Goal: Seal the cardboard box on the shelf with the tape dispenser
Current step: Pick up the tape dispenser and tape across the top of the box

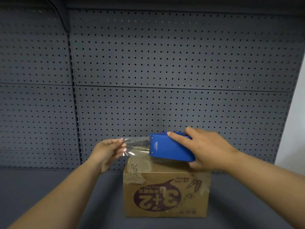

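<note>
Cardboard box (166,194) sits on the shelf (41,187), print upside down. My right hand (204,151) grips the blue tape dispenser (170,148) over its top; my left hand (107,151) pinches the clear tape (137,144) end taut, so the strip stays flat for laying down.

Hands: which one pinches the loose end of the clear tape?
The left hand pinches the tape; the right hand grips the blue tape dispenser.
</note>
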`<move>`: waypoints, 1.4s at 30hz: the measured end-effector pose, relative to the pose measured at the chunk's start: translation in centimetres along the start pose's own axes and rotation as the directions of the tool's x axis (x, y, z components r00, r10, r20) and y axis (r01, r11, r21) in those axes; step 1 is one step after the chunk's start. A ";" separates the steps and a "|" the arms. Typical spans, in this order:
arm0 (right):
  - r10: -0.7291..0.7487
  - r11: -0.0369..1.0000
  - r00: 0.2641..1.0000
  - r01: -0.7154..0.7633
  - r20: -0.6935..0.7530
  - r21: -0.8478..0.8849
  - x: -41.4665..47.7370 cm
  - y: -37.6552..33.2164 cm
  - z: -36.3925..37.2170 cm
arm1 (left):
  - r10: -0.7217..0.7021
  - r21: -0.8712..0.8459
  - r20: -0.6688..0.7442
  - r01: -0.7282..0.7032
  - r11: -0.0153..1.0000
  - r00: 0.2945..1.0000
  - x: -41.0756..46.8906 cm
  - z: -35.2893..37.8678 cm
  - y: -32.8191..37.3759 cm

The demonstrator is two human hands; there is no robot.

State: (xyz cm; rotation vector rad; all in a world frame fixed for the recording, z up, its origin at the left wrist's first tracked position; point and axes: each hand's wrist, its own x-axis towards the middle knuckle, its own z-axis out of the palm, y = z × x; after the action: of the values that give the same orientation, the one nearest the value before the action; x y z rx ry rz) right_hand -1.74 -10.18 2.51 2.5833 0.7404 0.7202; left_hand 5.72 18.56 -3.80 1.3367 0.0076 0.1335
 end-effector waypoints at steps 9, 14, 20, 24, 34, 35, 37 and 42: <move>-0.117 0.990 0.985 0.106 0.131 0.090 2.5 1.8 -2.8 | -0.105 0.111 -0.193 0.128 0.986 0.976 0.2 1.5 -1.7; -0.130 0.990 0.982 0.122 0.136 0.064 4.4 1.7 -2.2 | -0.105 0.154 -0.309 0.159 0.975 0.945 1.4 2.4 -1.8; -0.142 0.989 0.976 0.131 0.164 0.076 5.3 1.7 -1.3 | -0.111 0.355 -0.295 0.216 0.910 0.949 2.4 2.1 -2.4; -0.133 0.989 0.977 0.120 0.169 0.088 5.3 1.6 -0.8 | -0.066 0.630 -0.313 0.259 0.732 0.947 2.5 2.6 -2.9; -0.149 0.985 0.969 0.130 0.195 0.110 5.8 1.3 -0.5 | -0.116 0.694 -0.224 0.242 0.678 0.968 2.8 2.6 -4.2; -0.154 0.985 0.968 0.134 0.200 0.110 6.0 1.2 -0.5 | -0.126 0.772 -0.208 0.242 0.587 0.970 2.9 2.6 -3.9; -0.161 0.984 0.964 0.140 0.213 0.112 6.3 1.2 -0.4 | -0.088 0.923 -0.205 0.222 0.314 0.975 2.7 2.5 -2.9; -0.163 0.982 0.960 0.134 0.229 0.135 6.6 1.6 0.0 | 0.225 0.984 -0.022 -0.020 0.180 0.974 1.7 4.1 -1.3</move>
State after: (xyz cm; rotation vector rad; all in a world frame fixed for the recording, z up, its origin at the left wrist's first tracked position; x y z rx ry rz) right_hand 3.75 -7.68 5.67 2.6219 0.9099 0.3194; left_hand 7.85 14.51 -3.98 2.7005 0.1555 0.4415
